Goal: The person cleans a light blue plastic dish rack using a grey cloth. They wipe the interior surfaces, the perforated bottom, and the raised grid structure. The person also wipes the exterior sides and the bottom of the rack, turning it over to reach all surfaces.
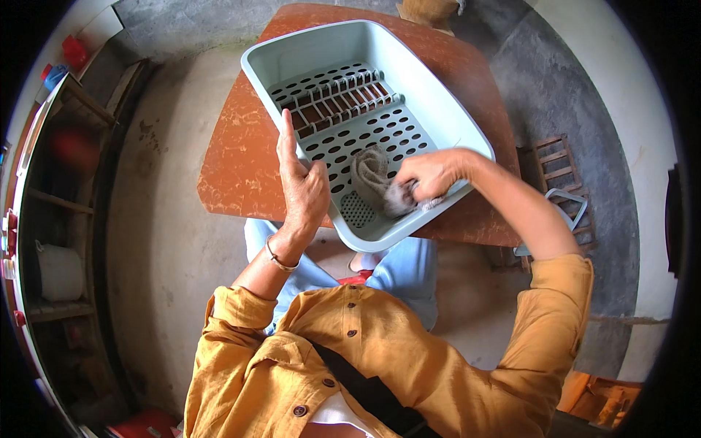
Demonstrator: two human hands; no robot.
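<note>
A pale blue-green plastic dish rack (442,109) lies at a slant on a reddish-brown wooden table (241,157). Its floor has oval holes, and a slatted section crosses its far half. My left hand (303,188) steadies the rack at its left wall, fingers stretched along the side and thumb at the rim. In the near right part of the rack, my right hand (427,179) is closed on a grey cloth (370,175). The cloth is bunched under the fingers, and a loose fold spreads left over the holes.
Shelving (62,201) with a white bucket (60,271) stands at the left. A wooden rack-like frame (558,164) is on the right, with a pale blue-grey frame (573,208) beside it. At the table's far edge sits a tan container (431,11). My legs are under the near edge.
</note>
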